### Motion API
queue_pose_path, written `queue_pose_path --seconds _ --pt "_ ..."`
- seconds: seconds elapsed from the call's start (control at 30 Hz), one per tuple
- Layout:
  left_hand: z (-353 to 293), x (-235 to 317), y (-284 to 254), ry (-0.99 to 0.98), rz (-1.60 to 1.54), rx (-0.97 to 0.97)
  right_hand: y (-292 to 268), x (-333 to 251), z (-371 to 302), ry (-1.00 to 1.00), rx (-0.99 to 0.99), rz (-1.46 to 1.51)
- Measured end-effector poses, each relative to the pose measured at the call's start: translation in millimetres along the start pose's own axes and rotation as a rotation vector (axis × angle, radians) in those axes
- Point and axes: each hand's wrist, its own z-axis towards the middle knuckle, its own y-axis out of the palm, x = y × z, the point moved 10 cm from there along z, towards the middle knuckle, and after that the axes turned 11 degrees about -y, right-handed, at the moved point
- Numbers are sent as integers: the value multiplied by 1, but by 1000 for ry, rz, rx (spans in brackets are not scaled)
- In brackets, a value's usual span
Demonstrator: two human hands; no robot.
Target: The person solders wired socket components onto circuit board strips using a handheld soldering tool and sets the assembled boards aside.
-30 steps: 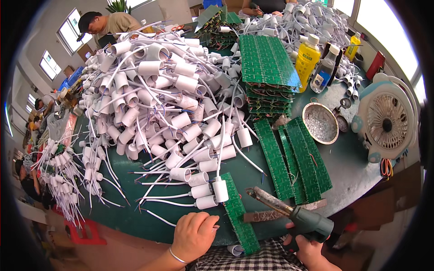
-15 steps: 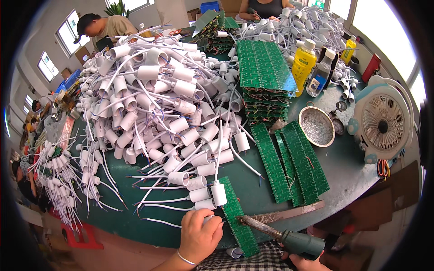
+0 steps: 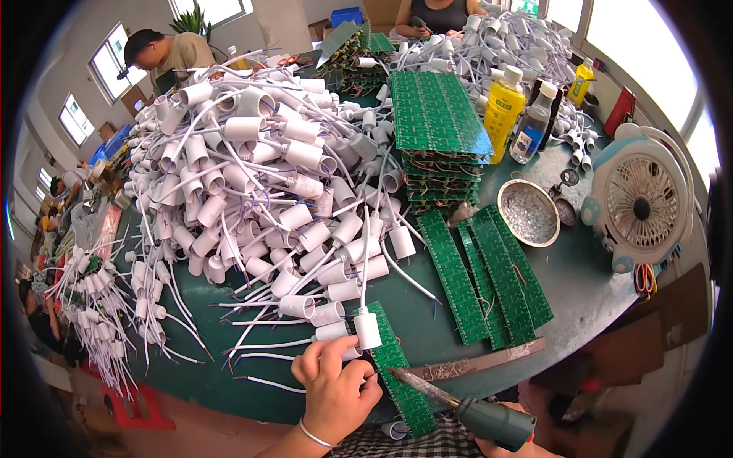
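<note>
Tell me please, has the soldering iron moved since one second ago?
Yes. Against the nearest green circuit strip, the soldering iron has moved left and down the picture, its tip going from right of the strip to over it.

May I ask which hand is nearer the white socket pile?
Left: the left hand is at the near edge of the socket pile; the right hand is farther off, lower right.

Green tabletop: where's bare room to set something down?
Bare tabletop: right, bordered by green board strips, bowl and fan; centre, between those strips and the board at the green tool's tip. Crowded: white socket pile, board stack.
</note>
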Motion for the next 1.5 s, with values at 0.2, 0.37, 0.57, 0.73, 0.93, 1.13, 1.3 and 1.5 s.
queue_pose_path --seconds 0.2,0.37,0.57,0.73,0.93,1.13,1.3,1.5 --pt "5 -6 4 -30 -11 3 4 2 3 70 14 64" --pt "7 -7 4 -31 -15 -3 7 2 7 34 3 61" --pt "8 -8 6 -37 -34 -23 14 10 5 60 -30 90" --pt "9 -8 7 -32 -32 -26 14 6 8 59 -49 79" --pt "9 -9 8 -37 -23 -39 2 -1 9 23 63 75" --pt "10 -8 8 -34 -24 -42 0 1 10 55 90 65" --pt "9 -9 7 -35 -36 -44 1 5 9 119 136 156" --pt "2 -12 5 13 -117 -121 -2 8 5 133 146 129"
